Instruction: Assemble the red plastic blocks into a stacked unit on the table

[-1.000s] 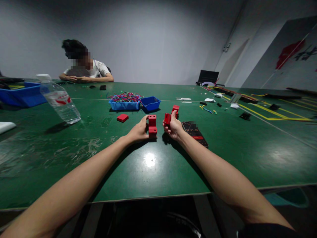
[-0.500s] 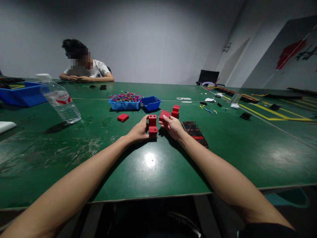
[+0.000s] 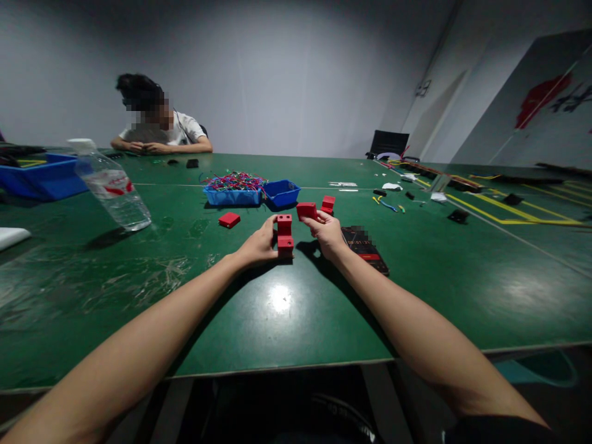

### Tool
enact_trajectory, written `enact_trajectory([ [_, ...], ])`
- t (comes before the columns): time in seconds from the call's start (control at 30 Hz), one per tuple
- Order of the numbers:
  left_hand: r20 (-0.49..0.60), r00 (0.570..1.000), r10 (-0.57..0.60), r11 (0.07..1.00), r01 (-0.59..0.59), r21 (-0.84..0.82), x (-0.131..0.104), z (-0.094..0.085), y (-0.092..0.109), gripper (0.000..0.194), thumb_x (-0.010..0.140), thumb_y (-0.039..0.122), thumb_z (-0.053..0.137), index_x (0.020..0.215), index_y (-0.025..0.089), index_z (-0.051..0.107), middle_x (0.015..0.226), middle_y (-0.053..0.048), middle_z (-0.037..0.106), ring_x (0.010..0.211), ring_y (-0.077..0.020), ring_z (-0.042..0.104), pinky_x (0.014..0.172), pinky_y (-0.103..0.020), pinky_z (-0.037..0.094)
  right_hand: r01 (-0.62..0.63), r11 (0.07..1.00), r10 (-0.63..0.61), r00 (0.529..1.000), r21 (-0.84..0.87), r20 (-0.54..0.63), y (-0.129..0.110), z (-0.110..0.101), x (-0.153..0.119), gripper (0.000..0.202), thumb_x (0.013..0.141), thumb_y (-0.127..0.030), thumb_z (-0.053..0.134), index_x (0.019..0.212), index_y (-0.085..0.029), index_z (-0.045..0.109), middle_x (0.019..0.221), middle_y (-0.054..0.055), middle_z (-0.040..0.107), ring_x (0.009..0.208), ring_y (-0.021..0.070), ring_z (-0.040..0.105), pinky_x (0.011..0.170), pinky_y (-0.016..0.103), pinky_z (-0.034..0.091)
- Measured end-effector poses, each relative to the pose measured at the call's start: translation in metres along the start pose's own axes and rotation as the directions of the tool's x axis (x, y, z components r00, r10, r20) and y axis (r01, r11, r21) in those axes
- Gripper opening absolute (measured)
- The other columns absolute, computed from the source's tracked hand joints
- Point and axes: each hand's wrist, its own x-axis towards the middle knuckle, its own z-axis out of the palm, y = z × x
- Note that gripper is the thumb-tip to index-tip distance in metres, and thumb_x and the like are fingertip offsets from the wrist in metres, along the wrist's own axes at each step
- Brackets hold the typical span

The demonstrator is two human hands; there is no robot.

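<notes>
A red stepped block with round holes stands upright on the green table. My left hand grips it from the left side. Raised just to its right is a flat red square block, pinched between the thumb and fingers of my right hand. Behind that hand stands another red stepped block, its lower part partly hidden. A second flat red block lies on the table beyond my left hand.
A phone with a running timer lies right of my right hand. Farther back are a tray of coloured wires and a blue bin. A water bottle stands left. A person sits across the table.
My right hand has tilted the flat red block and shifted slightly right, covering more of the block behind. My left hand and its stepped block have stayed in place.
</notes>
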Motion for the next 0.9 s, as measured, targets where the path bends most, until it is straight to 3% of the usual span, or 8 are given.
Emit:
enact_trajectory([
  [0.23,0.025,0.999,0.048,0.998,-0.049,0.035,0.001,-0.002,0.006,0.093,0.062,0.041,0.079,0.137,0.018,0.03,0.137,-0.017,0.043,0.124,-0.0311,0.048,0.105,-0.048,0.04,0.023,0.995,-0.023,1.0,-0.1,-0.003,0.001,-0.001,-0.001,0.036,0.053,-0.024,0.074,0.087,-0.016,0.07,0.066,-0.002,0.065,0.057,0.0088,0.049,0.05,0.022,0.037],
  [0.43,0.023,1.0,0.011,1.0,-0.011,0.029,0.0,-0.002,0.006,0.098,0.059,0.042,0.081,0.138,0.017,0.028,0.138,-0.019,0.042,0.123,-0.032,0.049,0.105,-0.049,0.041,-0.055,0.997,0.053,0.998,0.052,0.036,0.006,-0.003,0.004,0.034,0.05,-0.007,0.06,0.082,-0.018,0.065,0.076,-0.002,0.067,0.072,0.0122,0.061,0.065,0.024,0.046],
  [0.57,0.012,1.0,-0.003,1.0,0.003,-0.006,0.0,-0.002,0.004,0.1,0.056,0.041,0.082,0.138,0.018,0.03,0.136,-0.018,0.045,0.12,-0.0322,0.052,0.102,-0.048,0.043,-0.134,0.986,0.131,0.991,0.097,0.043,0.006,-0.003,0.006,0.034,0.051,-0.003,0.054,0.08,-0.018,0.063,0.071,-0.003,0.066,0.068,0.0109,0.061,0.063,0.023,0.044],
  [0.77,0.009,1.0,-0.01,0.999,0.01,0.05,0.0,0.0,-0.002,0.103,0.056,0.041,0.082,0.14,0.018,0.027,0.138,-0.019,0.042,0.121,-0.0335,0.051,0.101,-0.05,0.043,-0.297,0.936,0.303,0.953,0.19,-0.004,-0.002,-0.001,0.005,0.025,0.056,-0.009,0.05,0.077,-0.019,0.058,0.067,-0.004,0.065,0.058,0.0106,0.059,0.051,0.022,0.039],
  [0.9,0.015,1.0,-0.021,0.999,0.02,0.041,0.001,0.001,-0.002,0.105,0.056,0.043,0.082,0.14,0.017,0.026,0.138,-0.021,0.041,0.12,-0.0341,0.052,0.101,-0.051,0.043,-0.396,0.871,0.4,0.915,0.29,0.05,-0.013,-0.002,0.002,0.008,0.064,-0.021,0.051,0.069,-0.018,0.055,0.06,-0.002,0.059,0.053,0.0109,0.054,0.048,0.023,0.04],
])
